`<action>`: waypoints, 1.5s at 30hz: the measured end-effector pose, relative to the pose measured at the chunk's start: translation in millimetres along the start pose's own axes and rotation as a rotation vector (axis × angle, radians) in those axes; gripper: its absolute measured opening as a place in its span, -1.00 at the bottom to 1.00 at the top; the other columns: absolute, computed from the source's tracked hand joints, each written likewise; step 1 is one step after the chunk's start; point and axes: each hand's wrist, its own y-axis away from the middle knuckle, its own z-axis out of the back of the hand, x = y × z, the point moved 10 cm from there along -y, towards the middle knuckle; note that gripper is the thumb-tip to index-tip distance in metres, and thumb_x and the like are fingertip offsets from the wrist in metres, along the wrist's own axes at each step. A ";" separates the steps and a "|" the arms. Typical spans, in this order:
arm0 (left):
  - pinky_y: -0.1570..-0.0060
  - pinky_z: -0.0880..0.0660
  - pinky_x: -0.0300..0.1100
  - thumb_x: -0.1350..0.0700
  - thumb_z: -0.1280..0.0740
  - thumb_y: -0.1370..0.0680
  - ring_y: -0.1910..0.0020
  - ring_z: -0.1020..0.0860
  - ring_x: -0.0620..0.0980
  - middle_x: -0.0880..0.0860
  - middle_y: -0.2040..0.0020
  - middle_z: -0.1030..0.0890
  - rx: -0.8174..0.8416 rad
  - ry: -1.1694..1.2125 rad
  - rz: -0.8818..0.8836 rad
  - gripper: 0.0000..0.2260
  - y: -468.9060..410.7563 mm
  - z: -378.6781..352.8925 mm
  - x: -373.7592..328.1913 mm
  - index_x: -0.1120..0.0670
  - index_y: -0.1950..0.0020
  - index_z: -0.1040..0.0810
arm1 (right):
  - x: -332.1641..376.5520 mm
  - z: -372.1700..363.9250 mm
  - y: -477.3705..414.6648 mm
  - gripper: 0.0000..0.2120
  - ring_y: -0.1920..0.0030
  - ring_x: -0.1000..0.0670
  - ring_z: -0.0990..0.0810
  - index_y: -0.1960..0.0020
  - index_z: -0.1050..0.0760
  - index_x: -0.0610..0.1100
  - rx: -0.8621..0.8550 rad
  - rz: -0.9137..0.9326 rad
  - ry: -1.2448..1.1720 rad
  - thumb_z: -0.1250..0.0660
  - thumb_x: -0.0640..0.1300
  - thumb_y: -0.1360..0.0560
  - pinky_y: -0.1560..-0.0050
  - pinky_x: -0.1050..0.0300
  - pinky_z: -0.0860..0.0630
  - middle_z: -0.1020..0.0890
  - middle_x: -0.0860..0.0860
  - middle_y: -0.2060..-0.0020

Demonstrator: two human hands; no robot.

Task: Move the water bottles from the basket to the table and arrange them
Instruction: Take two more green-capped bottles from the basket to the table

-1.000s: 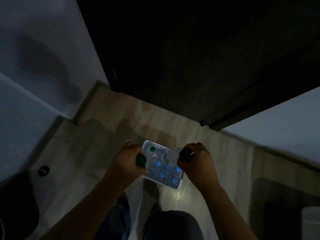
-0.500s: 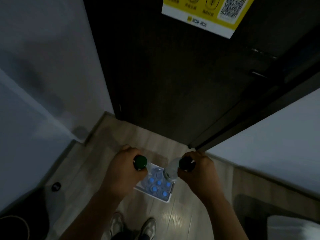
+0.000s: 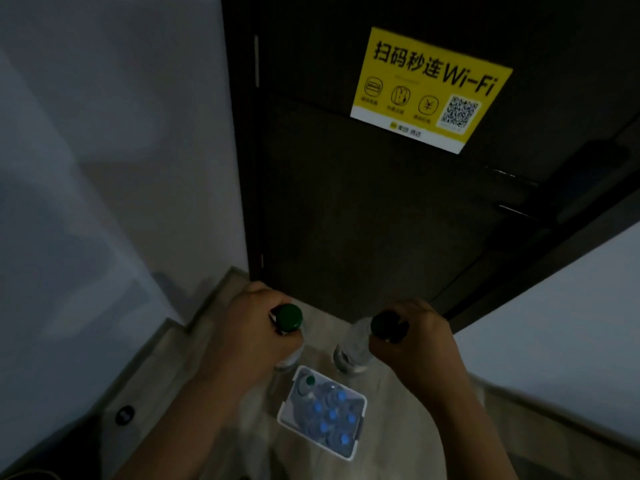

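Observation:
My left hand (image 3: 254, 327) grips the neck of a clear water bottle with a green cap (image 3: 289, 317), held upright above the floor. My right hand (image 3: 414, 344) grips a second clear bottle with a dark cap (image 3: 353, 344) the same way. Far below, between my forearms, a white basket (image 3: 360, 427) stands on the wooden floor. It holds several bottles with blue caps (image 3: 329, 415) and one with a green cap (image 3: 310, 380). No table is in view.
A dark door (image 3: 363, 220) with a yellow Wi-Fi sign (image 3: 429, 88) fills the view ahead. Pale walls (image 3: 104, 168) stand on the left and right. A small round black doorstop (image 3: 124, 415) sits on the floor at lower left.
Both hands have risen with their bottles, well above the basket. The view has tilted upward, so the door and its yellow sign now show and the basket looks smaller and lower.

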 end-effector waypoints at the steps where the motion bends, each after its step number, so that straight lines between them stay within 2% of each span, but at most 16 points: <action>1: 0.30 -0.35 -0.40 0.15 -0.53 -0.25 0.32 -0.45 -0.22 -0.09 0.21 -0.47 -0.019 -0.003 0.000 -0.79 -0.1 7.5 -0.6 0.07 0.16 -0.61 | 6.1 1.5 -0.7 -0.75 0.10 0.19 -0.47 -0.01 -0.47 0.08 -0.004 0.025 -0.007 -0.46 -0.07 -0.39 0.14 0.38 -0.41 -0.45 0.14 0.02; 3: 0.28 -0.41 -0.34 0.16 -0.54 -0.24 0.32 -0.46 -0.21 -0.09 0.24 -0.47 -0.050 -0.007 0.004 -0.79 0.8 21.3 -0.9 0.09 0.17 -0.63 | 17.6 2.5 -4.7 -0.75 0.08 0.18 -0.49 0.00 -0.48 0.09 0.010 0.071 -0.021 -0.46 -0.07 -0.38 0.11 0.34 -0.46 -0.47 0.13 0.02; 6: 0.29 -0.32 -0.52 0.17 -0.54 -0.24 0.31 -0.47 -0.23 -0.08 0.22 -0.50 -0.084 -0.011 0.042 -0.80 6.3 37.4 2.2 0.06 0.18 -0.63 | 35.3 -0.4 -14.8 -0.72 0.04 0.19 -0.50 -0.04 -0.48 0.10 0.077 0.141 -0.039 -0.47 -0.06 -0.38 0.09 0.33 -0.49 -0.46 0.16 0.00; 9: 0.27 -0.34 -0.56 0.17 -0.53 -0.24 0.30 -0.48 -0.24 -0.10 0.21 -0.51 -0.151 -0.023 0.102 -0.79 15.7 52.9 7.9 0.04 0.16 -0.64 | 57.0 -3.5 -31.3 -0.71 0.03 0.20 -0.49 -0.07 -0.49 0.08 0.140 0.242 -0.064 -0.47 -0.07 -0.38 0.11 0.38 -0.43 -0.46 0.16 -0.01; 11: 0.28 -0.36 -0.51 0.15 -0.51 -0.25 0.30 -0.51 -0.19 -0.05 0.22 -0.53 -0.205 -0.056 0.179 -0.83 26.3 63.5 12.3 0.04 0.19 -0.64 | 71.8 -6.7 -43.8 -0.72 0.06 0.17 -0.51 -0.06 -0.55 -0.01 0.190 0.302 -0.097 -0.48 -0.12 -0.37 0.13 0.36 -0.45 -0.50 0.10 0.01; 13: 0.37 -0.36 -0.36 0.11 -0.46 -0.26 0.33 -0.50 -0.11 0.02 0.32 -0.53 -0.236 -0.121 0.243 -0.92 38.0 71.0 12.7 0.07 0.32 -0.59 | 85.9 -14.7 -52.6 -0.72 0.07 0.14 -0.53 -0.06 -0.58 -0.06 0.260 0.354 -0.111 -0.49 -0.15 -0.36 0.08 0.31 -0.49 -0.51 0.07 0.02; 15: 0.41 -0.29 -0.37 0.06 -0.43 -0.29 0.35 -0.48 -0.12 -0.04 0.36 -0.49 -0.291 -0.164 0.324 -0.90 53.8 79.3 16.3 -0.01 0.38 -0.53 | 100.3 -25.2 -56.8 -0.74 0.06 0.13 -0.53 -0.04 -0.58 -0.06 0.319 0.413 -0.119 -0.49 -0.15 -0.37 0.03 0.28 -0.51 -0.50 0.09 0.04; 18: 0.29 -0.31 -0.48 0.07 -0.51 -0.31 0.25 -0.49 -0.19 -0.12 0.17 -0.49 -0.398 -0.149 0.472 -0.83 88.6 93.0 26.7 -0.05 0.14 -0.61 | 124.9 -40.5 -56.7 -0.79 0.17 0.19 -0.49 0.05 -0.55 -0.04 0.367 0.519 -0.119 -0.49 -0.18 -0.36 0.18 0.40 -0.39 -0.46 0.16 0.15; 20: 0.30 -0.32 -0.49 0.08 -0.53 -0.31 0.26 -0.51 -0.18 -0.11 0.15 -0.50 -0.467 -0.174 0.522 -0.78 115.9 102.9 27.6 -0.01 0.09 -0.63 | 144.1 -52.5 -51.9 -0.84 0.25 0.20 -0.48 0.14 -0.54 -0.08 0.407 0.599 -0.112 -0.48 -0.20 -0.33 0.27 0.41 -0.35 -0.46 0.17 0.22; 22: 0.36 -0.34 -0.48 0.07 -0.53 -0.30 0.29 -0.51 -0.20 -0.15 0.16 -0.49 -0.527 -0.188 0.587 -0.78 145.7 113.4 27.1 -0.03 0.09 -0.62 | 164.7 -66.7 -43.0 -0.88 0.29 0.13 -0.54 0.21 -0.55 -0.13 0.458 0.678 -0.084 -0.48 -0.21 -0.32 0.31 0.30 -0.45 -0.52 0.08 0.25; 24: 0.36 -0.38 -0.49 0.08 -0.53 -0.29 0.31 -0.51 -0.22 -0.17 0.18 -0.48 -0.595 -0.182 0.654 -0.79 177.3 123.6 28.9 -0.04 0.12 -0.62 | 187.7 -80.2 -28.9 -0.91 0.31 0.01 -0.56 0.27 -0.54 -0.17 0.504 0.749 -0.063 -0.45 -0.21 -0.32 0.30 0.11 -0.54 -0.55 -0.02 0.29; 27: 0.37 -0.33 -0.48 0.11 -0.54 -0.26 0.33 -0.51 -0.19 -0.12 0.23 -0.48 -0.704 -0.197 0.734 -0.82 225.3 138.9 28.5 0.01 0.18 -0.64 | 224.5 -94.4 5.9 -0.86 0.40 -0.04 -0.49 0.37 -0.46 -0.21 0.555 0.876 -0.048 -0.41 -0.21 -0.28 0.38 0.08 -0.41 -0.48 -0.07 0.42; 31: 0.38 -0.35 -0.44 0.12 -0.54 -0.24 0.34 -0.51 -0.15 -0.05 0.25 -0.52 -0.865 -0.219 0.877 -0.84 305.2 156.4 24.8 0.02 0.23 -0.65 | 271.5 -108.8 68.7 -0.88 0.29 0.02 -0.54 0.25 -0.57 -0.16 0.640 1.035 -0.081 -0.47 -0.18 -0.25 0.26 0.04 -0.50 -0.54 -0.01 0.27; 35: 0.31 -0.46 -0.26 0.09 -0.55 -0.23 0.32 -0.53 -0.14 -0.03 0.24 -0.55 -1.072 -0.226 1.012 -0.79 400.8 166.3 11.2 0.05 0.18 -0.65 | 315.8 -119.9 151.8 -0.90 0.29 0.06 -0.51 0.28 -0.54 -0.12 0.708 1.198 -0.080 -0.45 -0.17 -0.25 0.28 0.08 -0.48 -0.52 0.02 0.27; 38: 0.33 -0.40 -0.35 0.08 -0.54 -0.23 0.33 -0.53 -0.12 -0.03 0.25 -0.57 -1.184 -0.227 1.089 -0.81 472.7 164.8 -5.4 0.03 0.22 -0.63 | 337.3 -125.6 222.0 -0.88 0.29 0.06 -0.51 0.29 -0.52 -0.10 0.749 1.309 -0.103 -0.46 -0.18 -0.24 0.30 0.11 -0.45 -0.52 0.04 0.28; 45: 0.33 -0.43 -0.33 0.07 -0.51 -0.24 0.34 -0.52 -0.16 -0.08 0.24 -0.52 -1.362 -0.214 1.236 -0.82 639.7 144.3 -47.4 0.03 0.21 -0.62 | 357.9 -128.6 390.7 -0.85 0.28 0.12 -0.49 0.28 -0.53 -0.04 0.840 1.530 -0.171 -0.48 -0.14 -0.22 0.33 0.22 -0.40 -0.51 0.08 0.29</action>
